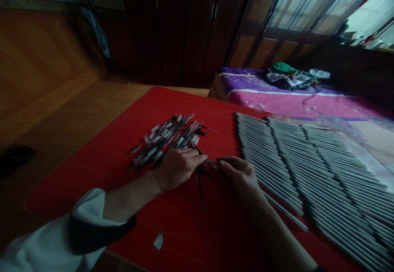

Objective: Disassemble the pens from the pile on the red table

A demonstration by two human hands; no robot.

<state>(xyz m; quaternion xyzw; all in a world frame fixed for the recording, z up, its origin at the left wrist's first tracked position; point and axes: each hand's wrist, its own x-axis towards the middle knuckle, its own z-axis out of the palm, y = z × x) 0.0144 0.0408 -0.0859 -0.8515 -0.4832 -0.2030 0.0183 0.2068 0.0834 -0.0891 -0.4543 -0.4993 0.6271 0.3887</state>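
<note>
My left hand (180,166) is closed at the near side of a loose pile of thin dark rods (168,137) with whitish sections. My right hand (241,175) faces it, thumb and fingers pinched together. Between the two hands runs a short, thin, greyish rod (211,162), an end toward each; the fingertips hide its ends. Beneath them lie several thin black pieces (200,181). To the right are rows of slim grey sticks (271,157) with black ends, laid side by side. One grey stick (286,210) lies close to my right forearm.
All of this rests on a red table (123,128). A small whitish scrap (158,241) lies near its front edge. Beyond stands a bed with a purple and pink cover (255,97), a heap of cloth and plastic (289,75) on it. Dark wardrobes (184,30) line the back.
</note>
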